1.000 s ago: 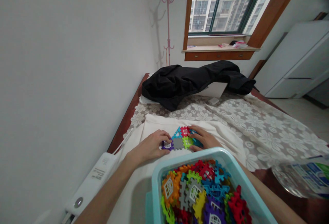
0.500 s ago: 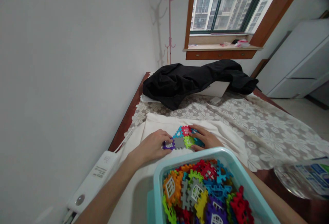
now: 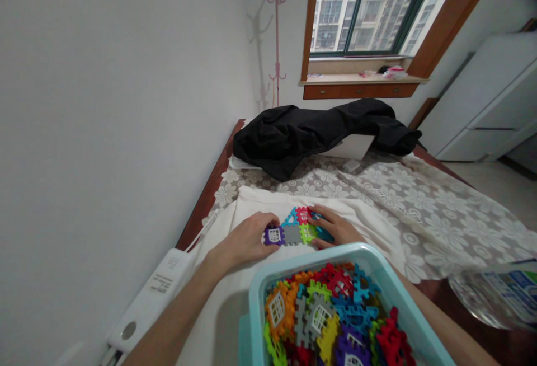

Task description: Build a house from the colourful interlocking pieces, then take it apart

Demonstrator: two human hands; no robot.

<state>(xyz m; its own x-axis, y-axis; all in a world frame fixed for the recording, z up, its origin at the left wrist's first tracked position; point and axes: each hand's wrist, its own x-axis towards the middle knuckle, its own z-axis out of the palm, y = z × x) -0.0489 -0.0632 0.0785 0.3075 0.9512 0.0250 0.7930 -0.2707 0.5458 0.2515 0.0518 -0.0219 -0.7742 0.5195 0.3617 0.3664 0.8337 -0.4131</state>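
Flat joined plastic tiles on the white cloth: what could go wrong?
1. The purple square plastic tile at the left end could work loose from the grey square plastic tile if the left hand and right hand push unevenly.
2. The white cloth underneath could ruck and strain the joints.
3. The light-blue plastic bin sits near the right forearm; a sideways sweep might bump it.

Room (image 3: 126, 75): is looking like a home
Flowered cloth (image 3: 423, 203): is spreading past the right hand (image 3: 342, 230)
Coat stand (image 3: 277, 24): is standing farther beyond
Window (image 3: 356, 14): is overlooking buildings (image 3: 329, 13)

Tiles (image 3: 292, 235) behind tub (image 3: 310, 258) (cloth (image 3: 310, 131) beyond)
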